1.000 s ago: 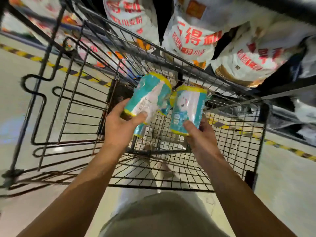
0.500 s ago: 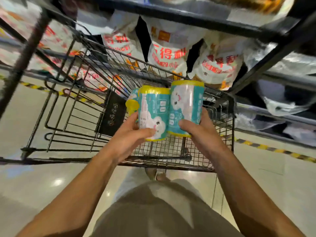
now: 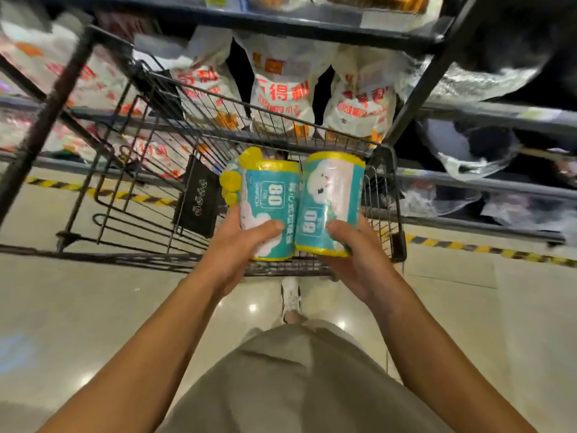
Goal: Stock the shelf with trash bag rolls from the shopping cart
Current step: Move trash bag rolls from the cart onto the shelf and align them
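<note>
We've got a trash bag pack in each hand, lifted clear above the near edge of the shopping cart (image 3: 218, 126). Left hand (image 3: 240, 242) wraps fingers and thumb round the left pack (image 3: 268, 204), which seems to have extra yellow rolls (image 3: 231, 182) bundled at its left side. Right hand (image 3: 352, 245) grips the right pack (image 3: 331, 201) low, thumb across the front. Packs held upright and touching side by side, prob. so both go on the shelf (image 3: 468, 182) in one trip w/ labels facing out. Shelf tiers ahead, beyond the cart's far edge, carry white printed sacks (image 3: 281, 92); the spot for the rolls isn't visible.
</note>
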Motion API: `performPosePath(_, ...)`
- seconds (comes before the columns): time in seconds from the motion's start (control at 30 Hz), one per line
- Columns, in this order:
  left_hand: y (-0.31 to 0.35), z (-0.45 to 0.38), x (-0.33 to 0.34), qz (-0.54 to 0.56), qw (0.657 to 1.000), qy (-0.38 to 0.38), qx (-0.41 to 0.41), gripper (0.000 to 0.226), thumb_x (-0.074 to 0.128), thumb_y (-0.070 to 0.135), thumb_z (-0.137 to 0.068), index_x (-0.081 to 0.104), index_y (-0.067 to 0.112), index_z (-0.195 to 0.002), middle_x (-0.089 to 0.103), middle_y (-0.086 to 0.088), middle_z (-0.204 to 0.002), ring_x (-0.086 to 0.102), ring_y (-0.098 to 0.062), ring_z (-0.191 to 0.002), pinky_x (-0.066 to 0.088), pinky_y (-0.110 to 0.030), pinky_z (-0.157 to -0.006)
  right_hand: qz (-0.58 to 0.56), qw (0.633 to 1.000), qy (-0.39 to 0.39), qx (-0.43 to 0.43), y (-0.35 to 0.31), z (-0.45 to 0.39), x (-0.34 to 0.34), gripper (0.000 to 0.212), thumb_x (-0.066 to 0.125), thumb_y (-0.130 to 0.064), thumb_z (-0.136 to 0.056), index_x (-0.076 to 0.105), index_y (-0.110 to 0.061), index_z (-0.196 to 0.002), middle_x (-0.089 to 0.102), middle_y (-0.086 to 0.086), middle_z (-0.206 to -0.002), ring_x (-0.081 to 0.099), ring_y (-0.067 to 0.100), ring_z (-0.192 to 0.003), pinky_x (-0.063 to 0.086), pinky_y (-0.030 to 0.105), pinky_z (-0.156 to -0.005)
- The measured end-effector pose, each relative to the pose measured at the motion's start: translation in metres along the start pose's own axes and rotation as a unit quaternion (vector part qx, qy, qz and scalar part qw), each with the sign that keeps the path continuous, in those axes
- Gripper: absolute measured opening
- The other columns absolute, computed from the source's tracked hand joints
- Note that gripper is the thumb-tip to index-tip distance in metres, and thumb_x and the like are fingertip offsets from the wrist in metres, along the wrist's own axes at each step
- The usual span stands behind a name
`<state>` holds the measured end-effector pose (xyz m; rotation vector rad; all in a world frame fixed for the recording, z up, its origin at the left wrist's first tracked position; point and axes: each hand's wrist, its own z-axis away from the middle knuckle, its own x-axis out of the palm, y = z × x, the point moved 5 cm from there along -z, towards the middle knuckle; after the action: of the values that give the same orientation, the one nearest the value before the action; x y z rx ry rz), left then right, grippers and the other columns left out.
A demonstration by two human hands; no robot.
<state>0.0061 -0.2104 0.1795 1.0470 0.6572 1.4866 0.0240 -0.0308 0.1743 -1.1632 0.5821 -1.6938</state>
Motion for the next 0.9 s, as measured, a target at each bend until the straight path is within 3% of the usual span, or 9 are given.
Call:
performPosePath(0.07,-0.008,0.022,0.005,0.014,1.0,-0.009,-0.001,0.061,0.08,0.013,-0.069,0.057,0.019,-0.126,0.072,-0.005,-0.117,0.069,-0.026,-0.109,0.057,-0.041,-0.09,0.008,1.0,-0.005,0.0,0.007,0.023,-0.004,0.067,0.061,-0.009,-0.076,0.047,-0.007,-0.142,0.071,0.013,-0.116,0.073,0.023,-0.089,0.058,0.029,-0.06)
performPosePath(0.13,-0.015,0.041,0.013,0.043,0.999,-0.025,-0.01,0.06,0.071,0.018,-0.07,0.056,0.018,-0.129,0.071,-0.006,-0.12,0.069,-0.025,-0.109,0.058,-0.039,-0.089,0.02,1.0,0.003,-0.007,0.011,0.044,-0.011,0.066,0.059,-0.008,-0.075,0.047,-0.002,-0.14,0.069,0.018,-0.116,0.071,0.023,-0.084,0.055,0.027,-0.056)
performPosePath(0.27,-0.031,0.066,0.031,0.065,0.996,-0.062,-0.025,0.052,0.071,0.014,-0.076,0.057,0.021,-0.126,0.072,-0.006,-0.119,0.07,-0.023,-0.104,0.06,-0.036,-0.081,0.023,0.999,0.037,-0.013,0.017,0.081,-0.03,0.063,0.062,-0.013,-0.077,0.052,-0.01,-0.139,0.065,0.02,-0.129,0.065,0.039,-0.113,0.054,0.043,-0.079)
performPosePath(0.37,-0.036,0.073,0.053,0.051,0.994,-0.096,-0.025,0.054,0.07,0.01,-0.078,0.056,0.02,-0.129,0.071,-0.004,-0.12,0.069,-0.023,-0.106,0.059,-0.033,-0.08,-0.01,0.997,0.075,-0.017,0.016,0.105,-0.052,0.066,0.06,-0.013,-0.073,0.052,-0.008,-0.138,0.066,0.02,-0.127,0.063,0.042,-0.117,0.054,0.05,-0.092)
performPosePath(0.47,-0.037,0.075,0.086,0.022,0.992,-0.124,-0.015,0.057,0.067,0.017,-0.077,0.054,0.018,-0.133,0.07,-0.004,-0.123,0.068,-0.023,-0.111,0.058,-0.034,-0.086,-0.022,0.995,0.09,-0.04,0.009,0.128,-0.075,0.079,0.069,-0.022,-0.063,0.051,-0.01,-0.139,0.066,0.018,-0.129,0.062,0.04,-0.12,0.05,0.054,-0.101)
performPosePath(0.6,-0.045,0.07,0.146,-0.02,0.99,-0.143,0.002,0.066,0.073,0.018,-0.076,0.05,0.014,-0.137,0.068,-0.006,-0.126,0.066,-0.023,-0.114,0.057,-0.034,-0.089,0.014,0.994,0.088,-0.07,-0.008,0.155,-0.119,0.085,0.077,-0.019,-0.067,0.043,-0.018,-0.145,0.065,0.013,-0.133,0.063,0.033,-0.121,0.052,0.048,-0.101)
performPosePath(0.73,-0.067,0.064,0.224,-0.04,0.989,-0.142,-0.001,0.064,0.076,0.017,-0.075,0.053,0.017,-0.135,0.069,-0.005,-0.124,0.068,-0.024,-0.112,0.056,-0.04,-0.092,0.075,0.98,0.157,-0.095,-0.04,0.183,-0.191,0.075,0.077,-0.011,-0.07,0.048,-0.027,-0.137,0.071,0.005,-0.121,0.069,0.023,-0.11,0.057,0.038,-0.091)
performPosePath(0.83,-0.088,0.059,0.285,-0.034,0.993,-0.115,-0.019,0.053,0.075,0.021,-0.076,0.059,0.024,-0.127,0.073,-0.002,-0.117,0.071,-0.022,-0.104,0.056,-0.042,-0.089,0.185,0.942,0.248,-0.134,-0.08,0.214,-0.256,0.084,0.084,-0.013,-0.07,0.044,-0.03,-0.142,0.067,-0.008,-0.108,0.069,0.002,-0.091,0.056,0.02,-0.074)
performPosePath(0.9,-0.096,0.055,0.322,-0.044,0.993,-0.104,-0.024,0.047,0.072,0.023,-0.082,0.059,0.025,-0.127,0.072,-0.003,-0.117,0.071,-0.022,-0.102,0.057,-0.04,-0.084,0.237,0.906,0.31,-0.164,-0.11,0.233,-0.3,0.096,0.089,-0.015,-0.067,0.037,-0.032,-0.146,0.061,-0.014,-0.103,0.067,-0.002,-0.086,0.056,0.021,-0.073)
